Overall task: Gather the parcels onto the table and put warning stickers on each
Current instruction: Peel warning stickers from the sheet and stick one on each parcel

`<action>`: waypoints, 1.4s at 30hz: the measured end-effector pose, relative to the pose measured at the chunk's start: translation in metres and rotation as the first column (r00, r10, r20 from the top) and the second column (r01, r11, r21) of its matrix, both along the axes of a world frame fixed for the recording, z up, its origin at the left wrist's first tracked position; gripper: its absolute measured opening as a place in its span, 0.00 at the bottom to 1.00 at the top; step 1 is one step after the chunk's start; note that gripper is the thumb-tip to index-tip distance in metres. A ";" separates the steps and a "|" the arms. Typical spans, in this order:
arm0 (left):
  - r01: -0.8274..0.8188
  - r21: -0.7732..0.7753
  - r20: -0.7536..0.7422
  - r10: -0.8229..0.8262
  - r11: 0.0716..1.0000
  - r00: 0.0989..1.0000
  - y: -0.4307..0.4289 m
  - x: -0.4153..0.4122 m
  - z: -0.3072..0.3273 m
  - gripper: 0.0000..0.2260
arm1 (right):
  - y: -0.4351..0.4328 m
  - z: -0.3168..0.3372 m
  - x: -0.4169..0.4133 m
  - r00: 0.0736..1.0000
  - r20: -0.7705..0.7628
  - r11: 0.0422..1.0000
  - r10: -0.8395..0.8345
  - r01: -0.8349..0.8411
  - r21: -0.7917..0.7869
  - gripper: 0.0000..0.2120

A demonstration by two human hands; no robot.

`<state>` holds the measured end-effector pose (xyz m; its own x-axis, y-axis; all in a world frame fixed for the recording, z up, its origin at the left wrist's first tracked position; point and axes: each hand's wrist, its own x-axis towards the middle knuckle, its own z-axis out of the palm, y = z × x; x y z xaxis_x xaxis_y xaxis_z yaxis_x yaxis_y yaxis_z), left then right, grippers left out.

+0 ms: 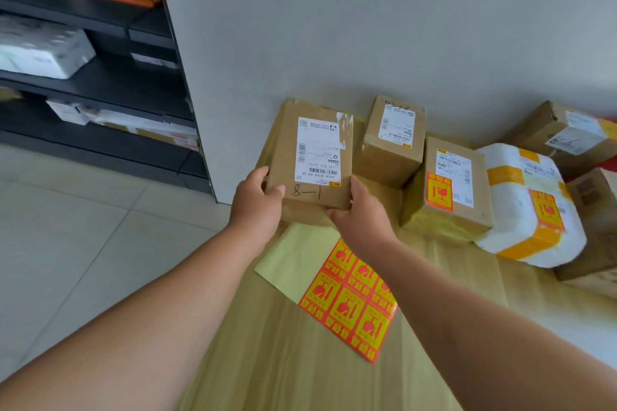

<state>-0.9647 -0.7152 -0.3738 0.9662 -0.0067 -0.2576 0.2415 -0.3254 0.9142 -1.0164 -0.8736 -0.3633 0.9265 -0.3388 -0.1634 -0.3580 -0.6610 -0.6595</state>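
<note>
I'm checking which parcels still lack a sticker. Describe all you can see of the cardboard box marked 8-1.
The brown cardboard box is rectangular; its top bears a white shipping label with barcodes and handwritten "8—1" near the close edge. No warning sticker shows on it. The left hand grips its near left corner, the right hand its near right corner. It is at the table's far left, by the wall.

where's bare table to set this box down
Bare wood of the pale wooden table lies near-left of the red-and-yellow sticker sheet, and between that sheet and the white foam parcel. The far right along the wall is crowded with brown cardboard boxes.
</note>
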 end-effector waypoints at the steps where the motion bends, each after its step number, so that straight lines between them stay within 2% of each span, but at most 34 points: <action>1: 0.000 -0.007 0.017 0.000 1.000 1.000 0.001 -0.010 0.007 0.21 | 0.000 0.008 -0.012 1.000 0.024 1.000 0.000 0.000 0.007 0.24; 6: -0.003 -0.065 0.077 0.008 0.998 0.997 -0.012 -0.080 0.044 0.20 | -0.013 0.046 -0.085 0.992 0.130 0.999 -0.001 -0.003 0.037 0.23; 11: 0.033 -0.086 0.080 -0.026 0.996 0.996 -0.042 -0.173 0.060 0.15 | -0.044 0.061 -0.183 0.991 0.130 0.998 -0.020 0.013 0.055 0.23; 22: 0.280 0.008 -0.108 -0.278 0.960 0.955 -0.118 -0.320 0.025 0.16 | -0.102 0.027 -0.370 0.973 -0.080 0.973 -0.217 0.223 0.065 0.15; 27: 0.373 0.086 -0.217 -0.348 0.924 0.912 -0.135 -0.341 0.005 0.22 | -0.122 0.012 -0.408 0.971 -0.151 0.956 -0.186 0.215 0.202 0.18; 30: 0.400 0.127 -0.246 -0.362 0.908 0.899 -0.143 -0.342 0.006 0.26 | -0.134 0.007 -0.417 0.970 -0.216 0.967 -0.110 0.155 0.201 0.21; 33: 0.413 0.235 -0.215 -0.367 0.880 0.905 -0.149 -0.350 0.013 0.34 | -0.145 0.011 -0.413 0.967 -0.230 0.984 -0.113 0.141 0.111 0.20; 37: 0.463 0.484 -0.262 -0.382 0.743 0.886 -0.163 -0.367 0.013 0.54 | -0.165 0.021 -0.390 0.970 -0.122 0.973 -0.211 0.197 -0.117 0.17; 39: 0.448 0.498 -0.292 -0.343 0.743 0.893 -0.170 -0.375 0.011 0.61 | -0.176 0.023 -0.375 0.972 -0.082 0.963 -0.221 0.204 -0.179 0.17; 42: 0.360 0.485 -0.272 -0.254 0.797 0.928 -0.178 -0.378 0.011 0.63 | -0.190 0.023 -0.348 0.979 -0.064 0.962 -0.196 0.179 -0.206 0.18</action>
<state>-1.3428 -0.8929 -0.3633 0.8703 -0.1093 -0.4803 0.1925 -0.8221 0.5358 -1.3647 -1.0640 -0.3403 0.8294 -0.5384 -0.1487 -0.5357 -0.6914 -0.4847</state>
